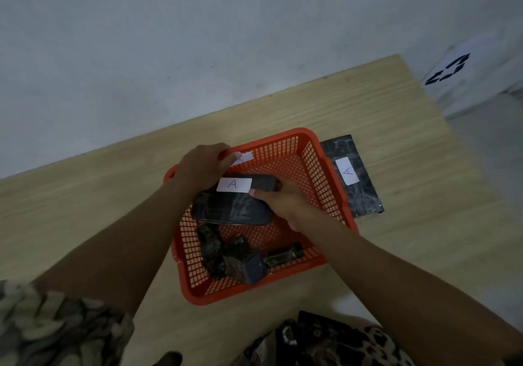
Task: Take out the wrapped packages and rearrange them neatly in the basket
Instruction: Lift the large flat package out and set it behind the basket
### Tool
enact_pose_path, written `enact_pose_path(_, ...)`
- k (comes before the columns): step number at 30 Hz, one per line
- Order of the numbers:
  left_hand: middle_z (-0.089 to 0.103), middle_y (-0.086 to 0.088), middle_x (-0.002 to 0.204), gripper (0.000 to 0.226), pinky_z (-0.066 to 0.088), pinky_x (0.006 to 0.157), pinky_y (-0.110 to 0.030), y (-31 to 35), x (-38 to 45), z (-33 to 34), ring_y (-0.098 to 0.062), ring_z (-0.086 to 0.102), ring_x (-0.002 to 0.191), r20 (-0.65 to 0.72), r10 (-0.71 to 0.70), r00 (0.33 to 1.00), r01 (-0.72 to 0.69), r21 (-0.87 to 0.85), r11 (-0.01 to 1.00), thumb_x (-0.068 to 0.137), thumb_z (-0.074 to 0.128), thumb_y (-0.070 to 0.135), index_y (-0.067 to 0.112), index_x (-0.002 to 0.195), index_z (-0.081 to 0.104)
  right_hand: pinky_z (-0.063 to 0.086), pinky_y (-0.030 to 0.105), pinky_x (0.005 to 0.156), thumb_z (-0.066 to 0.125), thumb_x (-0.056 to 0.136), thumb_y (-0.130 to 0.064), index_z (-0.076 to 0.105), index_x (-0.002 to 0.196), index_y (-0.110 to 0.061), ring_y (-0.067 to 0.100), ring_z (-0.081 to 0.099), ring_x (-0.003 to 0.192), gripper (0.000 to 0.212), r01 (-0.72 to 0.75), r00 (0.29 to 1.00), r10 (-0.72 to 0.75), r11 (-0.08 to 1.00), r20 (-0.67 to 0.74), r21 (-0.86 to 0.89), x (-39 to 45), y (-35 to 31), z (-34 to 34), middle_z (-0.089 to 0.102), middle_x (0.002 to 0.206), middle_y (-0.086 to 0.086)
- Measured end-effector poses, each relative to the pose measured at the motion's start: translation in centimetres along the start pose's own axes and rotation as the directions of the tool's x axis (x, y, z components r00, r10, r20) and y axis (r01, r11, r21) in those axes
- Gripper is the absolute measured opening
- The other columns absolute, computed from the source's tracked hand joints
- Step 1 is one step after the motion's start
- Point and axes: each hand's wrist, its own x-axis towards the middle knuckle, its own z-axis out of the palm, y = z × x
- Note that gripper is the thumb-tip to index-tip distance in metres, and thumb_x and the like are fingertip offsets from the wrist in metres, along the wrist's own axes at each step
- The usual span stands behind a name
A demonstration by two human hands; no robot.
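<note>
An orange plastic basket sits on the wooden table. Both my hands are inside it. My left hand and my right hand grip the two ends of a dark wrapped package bearing a white label "A". Just below it lies a larger rounded dark package. Several smaller crumpled dark packages lie in the basket's near corner. Another flat dark package labelled "A" lies on the table right of the basket.
The wooden table meets a pale wall at its far edge. A sheet with a black marker pattern hangs on the wall at the right. Patterned clothing shows at the bottom.
</note>
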Motion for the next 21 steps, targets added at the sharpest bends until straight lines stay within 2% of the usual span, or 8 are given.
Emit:
enact_pose_path(4, 0.064, 0.005, 0.080, 0.044, 0.048, 0.066, -0.033, -0.8, 0.8, -0.1, -0.018, 0.059, 0.072, -0.018, 0.037, 0.999, -0.037, 0.002, 0.999, 0.094, 0.034, 0.064, 0.030, 0.086, 0.061, 0.054, 0.013, 0.066, 0.081, 0.082, -0.014, 0.067, 0.123, -0.011, 0.008, 0.065, 0.087, 0.043, 0.018, 0.996, -0.021, 0.999, 0.092, 0.026, -1.9, -3.0, -2.8, 0.069, 0.116, 0.001)
enact_pose_path(6, 0.063, 0.004, 0.078, 0.042, 0.046, 0.065, -0.033, -1.1, 1.1, -0.1, -0.020, 0.059, 0.073, -0.025, 0.044, 0.999, -0.044, -0.004, 0.999, 0.094, 0.037, 0.062, 0.031, 0.082, 0.061, 0.056, 0.016, 0.069, 0.083, 0.080, -0.022, 0.067, 0.122, -0.017, 0.012, 0.066, 0.096, 0.045, 0.122, 0.992, -0.114, 0.981, 0.063, -0.152, -3.0, -5.0, -4.8, 0.068, 0.111, -0.005)
enact_pose_path(8, 0.063, 0.003, 0.075, 0.040, 0.045, 0.063, -0.033, -1.2, 1.2, -0.1, -0.020, 0.058, 0.072, -0.027, 0.045, 0.999, -0.046, -0.020, 0.999, 0.095, 0.040, 0.060, 0.030, 0.080, 0.062, 0.059, 0.026, 0.078, 0.083, 0.078, -0.033, 0.067, 0.118, -0.027, 0.011, 0.066, 0.101, 0.044, 0.236, 0.971, -0.232, 0.899, 0.055, -0.368, -3.8, -7.2, -7.3, 0.068, 0.111, -0.009)
enact_pose_path(10, 0.062, 0.001, 0.072, 0.038, 0.046, 0.063, -0.034, -1.1, 1.2, -0.2, -0.021, 0.059, 0.070, -0.016, 0.042, 0.999, -0.043, -0.040, 0.998, 0.097, 0.042, 0.055, 0.027, 0.080, 0.062, 0.059, 0.034, 0.083, 0.082, 0.076, -0.037, 0.067, 0.115, -0.033, 0.011, 0.068, 0.100, 0.042, 0.321, 0.943, -0.327, 0.839, 0.064, -0.439, -4.3, -9.2, -9.8, 0.071, 0.110, -0.010)
enact_pose_path(12, 0.061, 0.003, 0.070, 0.037, 0.045, 0.062, -0.032, -0.9, 1.2, -0.1, -0.020, 0.059, 0.067, 0.010, 0.038, 0.999, -0.037, -0.056, 0.998, 0.097, 0.042, 0.053, 0.026, 0.081, 0.062, 0.061, 0.035, 0.080, 0.080, 0.079, -0.034, 0.067, 0.119, -0.031, 0.014, 0.069, 0.101, 0.043, 0.369, 0.917, -0.399, 0.853, -0.005, -0.370, -4.2, -10.9, -11.8, 0.072, 0.111, -0.006)
enact_pose_path(15, 0.057, 0.009, 0.068, 0.035, 0.043, 0.062, -0.028, -0.7, 1.2, 0.0, -0.014, 0.056, 0.064, 0.028, 0.009, 1.000, -0.008, -0.044, 0.999, 0.096, 0.039, 0.057, 0.031, 0.081, 0.057, 0.058, 0.022, 0.073, 0.077, 0.086, -0.022, 0.064, 0.125, -0.022, 0.013, 0.069, 0.102, 0.041, 0.442, 0.870, -0.462, 0.886, -0.172, -0.140, -2.4, -12.1, -12.9, 0.071, 0.114, -0.001)
enact_pose_path(18, 0.058, 0.008, 0.073, 0.036, 0.047, 0.068, -0.029, -0.5, 1.5, 0.2, -0.014, 0.057, 0.068, 0.047, -0.013, 0.999, 0.013, -0.007, 1.000, 0.095, 0.035, 0.061, 0.033, 0.088, 0.055, 0.055, 0.013, 0.074, 0.074, 0.089, -0.017, 0.061, 0.126, -0.020, 0.009, 0.066, 0.103, 0.039, 0.470, 0.840, -0.463, 0.881, -0.282, -0.045, 0.6, -12.0, -11.7, 0.068, 0.116, -0.003)
enact_pose_path(21, 0.062, 0.006, 0.077, 0.040, 0.051, 0.070, -0.030, -0.6, 1.5, 0.3, -0.014, 0.060, 0.070, 0.063, -0.028, 0.998, 0.029, -0.011, 1.000, 0.095, 0.035, 0.062, 0.030, 0.095, 0.060, 0.057, 0.018, 0.080, 0.071, 0.091, -0.017, 0.056, 0.133, -0.018, 0.010, 0.064, 0.103, 0.045, 0.442, 0.846, -0.413, 0.897, -0.337, 0.011, 3.4, -11.4, -9.6, 0.065, 0.119, 0.000)
